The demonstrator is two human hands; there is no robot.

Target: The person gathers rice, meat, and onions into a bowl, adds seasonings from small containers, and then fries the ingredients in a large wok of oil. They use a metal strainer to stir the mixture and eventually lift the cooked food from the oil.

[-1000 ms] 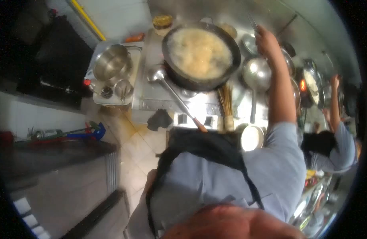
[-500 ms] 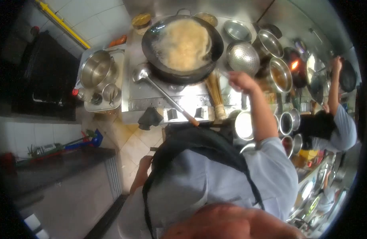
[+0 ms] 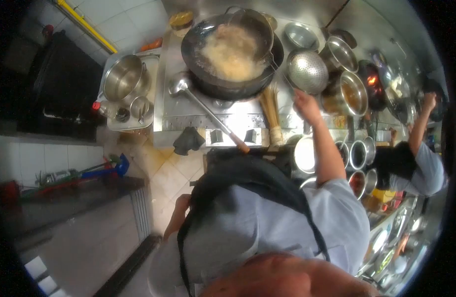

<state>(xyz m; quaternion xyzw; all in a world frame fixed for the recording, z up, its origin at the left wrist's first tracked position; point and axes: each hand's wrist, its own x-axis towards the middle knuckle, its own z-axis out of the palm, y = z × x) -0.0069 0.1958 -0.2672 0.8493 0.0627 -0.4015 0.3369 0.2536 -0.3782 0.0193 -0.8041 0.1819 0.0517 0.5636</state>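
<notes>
A black wok (image 3: 228,88) holds bubbling, pale frothy liquid. Over its right side is a round wire strainer (image 3: 261,34), whose thin handle runs down to my right hand (image 3: 305,105). The fingers of that hand are closed round the handle. Close by are a perforated ladle (image 3: 308,72) and an upright bamboo brush (image 3: 271,110). A long-handled ladle (image 3: 208,111) lies on the stove left of the brush. My left hand (image 3: 182,203) hangs low beside the black apron, its fingers mostly hidden.
A tray (image 3: 150,94) with a steel pot (image 3: 123,78) stands on the left. Several metal bowls and pots (image 3: 343,53) line the right side. At far right a co-worker (image 3: 421,163) grips a dark pan (image 3: 438,99). A dark cloth (image 3: 188,141) hangs at the stove front.
The strainer now shows over the wok's right side. My right hand has shifted slightly right. The froth covers less of the wok. The view has moved a little.
</notes>
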